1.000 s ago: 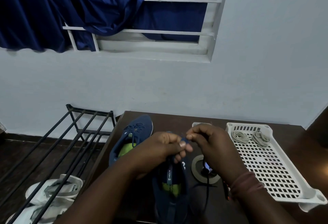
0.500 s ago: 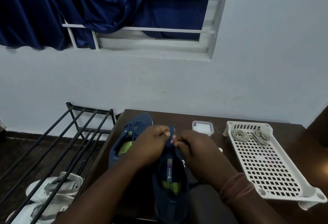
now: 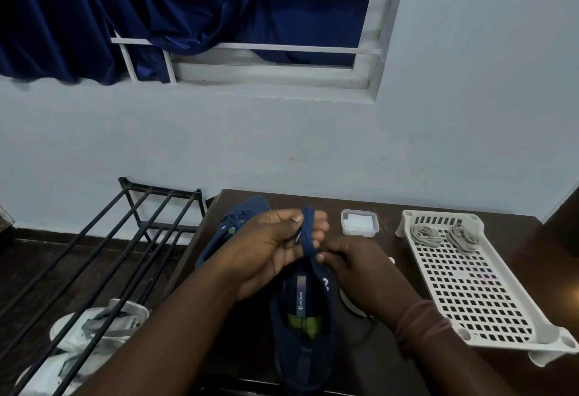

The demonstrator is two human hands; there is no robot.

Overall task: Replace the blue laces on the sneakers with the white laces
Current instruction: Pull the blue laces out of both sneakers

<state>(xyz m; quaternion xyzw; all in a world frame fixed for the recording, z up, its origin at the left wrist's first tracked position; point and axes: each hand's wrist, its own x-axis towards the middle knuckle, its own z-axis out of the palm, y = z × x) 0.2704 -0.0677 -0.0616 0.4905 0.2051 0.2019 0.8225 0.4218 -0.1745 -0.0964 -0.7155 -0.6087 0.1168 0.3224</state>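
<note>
A navy sneaker with a green insole lies on the dark table, heel toward me. A second navy sneaker rests behind it at the left, still laced in blue. My left hand has a blue lace wound in a bundle around its fingers above the near shoe. My right hand pinches the lower part of that lace bundle. Two coiled white laces lie at the far end of a white perforated tray on the right.
A small clear plastic box sits between the shoes and the tray. A roll of tape lies partly hidden under my right wrist. A black metal rack stands left of the table, with white sneakers on the floor beneath.
My hands dropped closer to the near sneaker and came together. The blue lace, earlier pinched between both hands, is now wrapped in loops around my left fingers.
</note>
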